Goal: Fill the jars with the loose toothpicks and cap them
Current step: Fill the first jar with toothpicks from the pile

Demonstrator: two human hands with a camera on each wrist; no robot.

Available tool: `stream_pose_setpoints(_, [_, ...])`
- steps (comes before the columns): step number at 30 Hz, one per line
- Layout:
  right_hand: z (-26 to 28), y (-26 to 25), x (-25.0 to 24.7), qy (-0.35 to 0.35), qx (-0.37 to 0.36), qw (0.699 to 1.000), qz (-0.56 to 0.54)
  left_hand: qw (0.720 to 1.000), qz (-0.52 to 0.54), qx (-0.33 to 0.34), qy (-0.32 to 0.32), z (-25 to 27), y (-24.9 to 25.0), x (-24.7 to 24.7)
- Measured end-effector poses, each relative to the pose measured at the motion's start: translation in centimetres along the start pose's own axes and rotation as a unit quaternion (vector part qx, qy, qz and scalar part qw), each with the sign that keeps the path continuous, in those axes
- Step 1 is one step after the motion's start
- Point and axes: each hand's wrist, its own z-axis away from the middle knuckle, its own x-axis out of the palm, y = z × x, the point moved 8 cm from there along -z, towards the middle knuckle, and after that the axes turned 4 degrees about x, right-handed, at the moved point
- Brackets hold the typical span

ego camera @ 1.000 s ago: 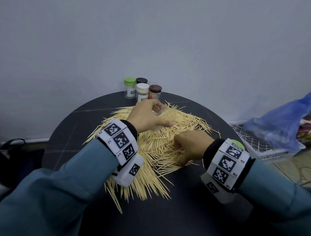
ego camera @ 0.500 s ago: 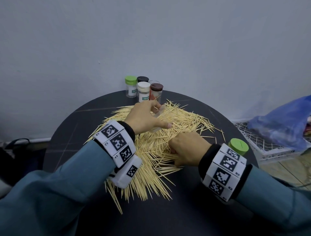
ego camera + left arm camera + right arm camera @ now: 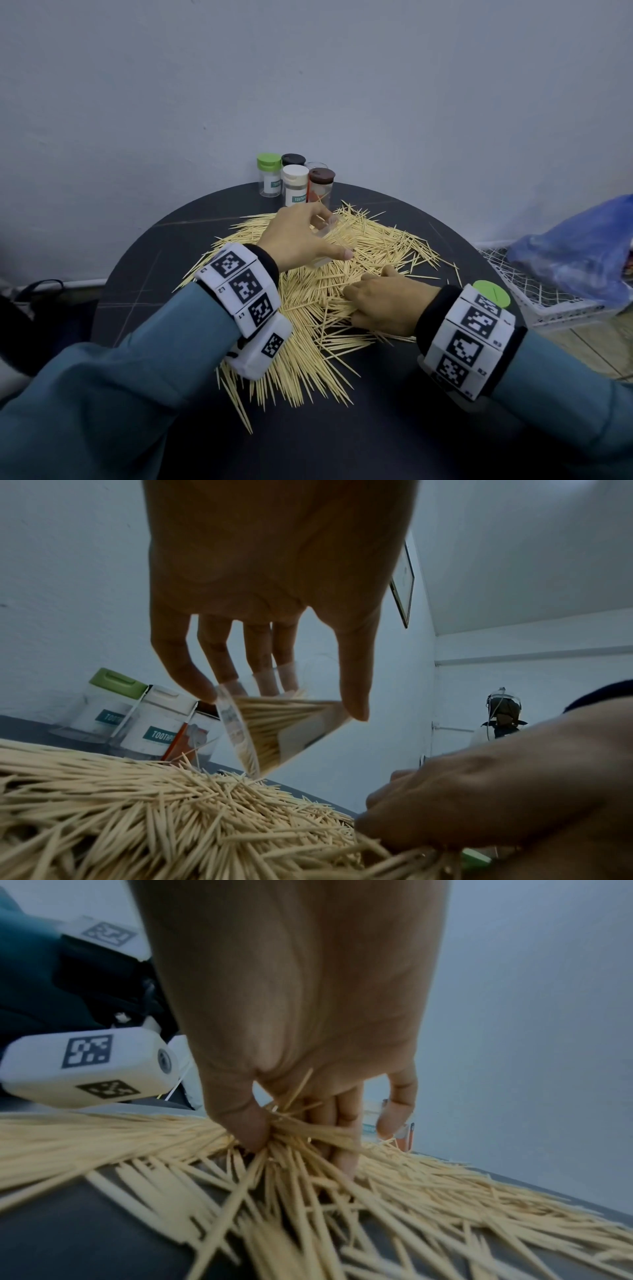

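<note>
A wide pile of loose toothpicks (image 3: 308, 301) covers the middle of the round dark table (image 3: 144, 274). My left hand (image 3: 301, 240) grips a clear open jar (image 3: 274, 731), tilted and partly filled with toothpicks, just above the pile's far side. My right hand (image 3: 380, 301) lies on the pile nearer me, thumb and fingers pinching a bunch of toothpicks (image 3: 301, 1131). A loose green cap (image 3: 491, 297) lies on the table behind my right wrist.
Several capped jars stand at the table's far edge by the wall: green-capped (image 3: 269, 178), black-capped (image 3: 293, 159), white-capped (image 3: 295, 186), brown-capped (image 3: 321, 186). A white wire basket (image 3: 534, 301) with a blue plastic bag (image 3: 579, 246) sits right of the table.
My right hand has shifted a little along the pile and gathered toothpicks between thumb and fingers. The green cap came into sight behind the right wrist. The left hand keeps holding the jar.
</note>
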Motion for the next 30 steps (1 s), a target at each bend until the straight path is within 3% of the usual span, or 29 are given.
stream_pose_setpoints(5, [0.0, 0.9, 0.5, -0.061, 0.028, 0.992, -0.11, 1.0, 0.005, 0.0, 0.002, -0.1, -0.1, 0.0])
stream_pose_setpoints(10, [-0.2, 1.5, 0.8, -0.079, 0.046, 0.98, -0.175, 1.0, 0.002, 0.003, 0.001, -0.2, -0.2, 0.0])
stream_pose_setpoints(30, [-1.9, 3.6, 0.6, -0.033, 0.048, 0.957, -0.283, 1.0, 0.021, 0.001, 0.016, -0.3, -0.3, -0.9])
